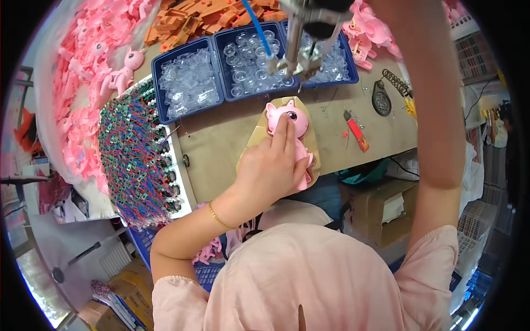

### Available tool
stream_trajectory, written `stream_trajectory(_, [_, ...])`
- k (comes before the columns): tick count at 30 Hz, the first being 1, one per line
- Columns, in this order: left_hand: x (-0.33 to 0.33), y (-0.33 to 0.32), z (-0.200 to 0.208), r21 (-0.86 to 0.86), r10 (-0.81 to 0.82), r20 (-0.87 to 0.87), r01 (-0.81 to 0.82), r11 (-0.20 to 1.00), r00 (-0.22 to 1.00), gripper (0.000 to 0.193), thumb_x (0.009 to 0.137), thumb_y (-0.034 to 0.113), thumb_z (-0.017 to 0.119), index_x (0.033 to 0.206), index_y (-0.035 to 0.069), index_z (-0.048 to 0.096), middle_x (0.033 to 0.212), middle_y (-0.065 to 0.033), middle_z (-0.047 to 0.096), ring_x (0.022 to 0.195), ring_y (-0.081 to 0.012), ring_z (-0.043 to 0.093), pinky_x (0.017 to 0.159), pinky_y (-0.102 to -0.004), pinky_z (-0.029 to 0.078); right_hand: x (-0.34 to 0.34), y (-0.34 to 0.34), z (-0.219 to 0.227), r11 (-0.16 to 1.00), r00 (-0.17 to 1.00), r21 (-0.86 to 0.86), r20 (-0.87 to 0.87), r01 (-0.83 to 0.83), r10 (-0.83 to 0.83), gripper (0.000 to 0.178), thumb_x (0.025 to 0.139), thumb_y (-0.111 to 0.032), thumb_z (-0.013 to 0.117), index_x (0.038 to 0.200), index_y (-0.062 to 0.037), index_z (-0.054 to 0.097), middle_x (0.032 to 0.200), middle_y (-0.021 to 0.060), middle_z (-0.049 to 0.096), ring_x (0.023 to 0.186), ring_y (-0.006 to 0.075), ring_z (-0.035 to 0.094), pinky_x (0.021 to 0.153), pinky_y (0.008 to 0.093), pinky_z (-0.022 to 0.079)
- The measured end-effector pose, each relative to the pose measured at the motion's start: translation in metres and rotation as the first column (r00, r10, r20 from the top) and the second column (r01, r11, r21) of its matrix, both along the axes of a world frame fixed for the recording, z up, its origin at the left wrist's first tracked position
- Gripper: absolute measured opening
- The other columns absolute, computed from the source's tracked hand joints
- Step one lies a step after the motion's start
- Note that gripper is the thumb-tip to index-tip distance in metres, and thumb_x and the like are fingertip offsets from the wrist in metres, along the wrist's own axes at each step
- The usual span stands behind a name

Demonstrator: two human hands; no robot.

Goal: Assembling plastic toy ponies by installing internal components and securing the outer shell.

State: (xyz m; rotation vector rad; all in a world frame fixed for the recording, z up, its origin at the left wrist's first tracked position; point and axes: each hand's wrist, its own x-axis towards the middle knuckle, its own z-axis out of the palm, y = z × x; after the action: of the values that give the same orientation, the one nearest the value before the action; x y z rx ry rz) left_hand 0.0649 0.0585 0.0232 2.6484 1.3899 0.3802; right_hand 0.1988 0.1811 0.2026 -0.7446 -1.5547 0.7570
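A pink toy pony (302,128) with a large dark eye lies on a tan, board-like holder (251,140) at the table's front edge. My left hand (266,165) is on it: two fingers stretch over the head beside the eye, and the thumb lies along the body, holding the toy against the holder. Just beyond the head hangs a metal tool head (298,63) with a thin tip and a blue hose (256,26). My right arm (439,121) reaches up past the top edge, so my right hand is out of sight.
Blue bins (220,71) of clear plastic parts line the back. At left sit a white tray (175,149) of wired circuit boards and heaped pink toy parts (83,71). Orange parts (204,19) lie behind. A red cutter (358,132) and a black tag with coiled cord (381,99) lie right.
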Motion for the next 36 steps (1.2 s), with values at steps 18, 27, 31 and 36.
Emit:
stream_trajectory(18, [-0.004,0.003,-0.009,0.036,-0.010,0.165,0.004,0.999,0.986,0.062,0.071,0.039,0.065,0.114,-0.005,0.057,0.121,-0.0166,0.055,0.061,-0.0177,0.056,0.054,-0.0280,0.049,-0.005,-0.020,-0.044,0.977,0.984,-0.188,-0.121,0.103,-0.127,0.029,0.078,-0.027,0.065,0.087,-0.0002,0.057,0.065,0.0027,0.056,0.052,0.0091,0.052,0.047,0.0228,0.042])
stream_trajectory(27, [-0.007,0.003,-0.011,0.067,0.018,0.101,-0.025,0.997,0.995,0.054,0.075,0.032,0.062,0.116,-0.002,0.057,0.122,-0.0132,0.055,0.061,-0.0170,0.056,0.052,-0.0273,0.048,-0.009,-0.008,-0.048,0.975,0.981,-0.189,-0.132,0.119,-0.145,0.028,0.079,-0.026,0.065,0.087,-0.0003,0.057,0.065,0.0025,0.056,0.052,0.0088,0.051,0.047,0.0227,0.042])
stream_trajectory(31, [-0.007,-0.002,-0.010,0.108,-0.005,0.087,-0.004,0.994,0.996,0.049,0.075,0.025,0.061,0.117,0.000,0.056,0.124,-0.0097,0.055,0.062,-0.0154,0.056,0.051,-0.0264,0.049,0.096,-0.016,-0.036,0.977,0.980,-0.159,-0.121,0.141,-0.161,0.028,0.079,-0.026,0.065,0.087,-0.0004,0.057,0.064,0.0024,0.056,0.052,0.0087,0.051,0.047,0.0227,0.042])
stream_trajectory(36, [-0.015,0.003,-0.015,0.100,0.021,0.067,-0.027,0.995,0.998,0.053,0.067,0.021,0.063,0.116,0.003,0.057,0.126,-0.0061,0.054,0.065,-0.0135,0.059,0.053,-0.0251,0.049,0.041,-0.057,-0.037,0.977,0.978,-0.165,-0.131,0.138,-0.160,0.027,0.079,-0.026,0.065,0.087,-0.0005,0.058,0.064,0.0022,0.056,0.052,0.0085,0.051,0.047,0.0226,0.042])
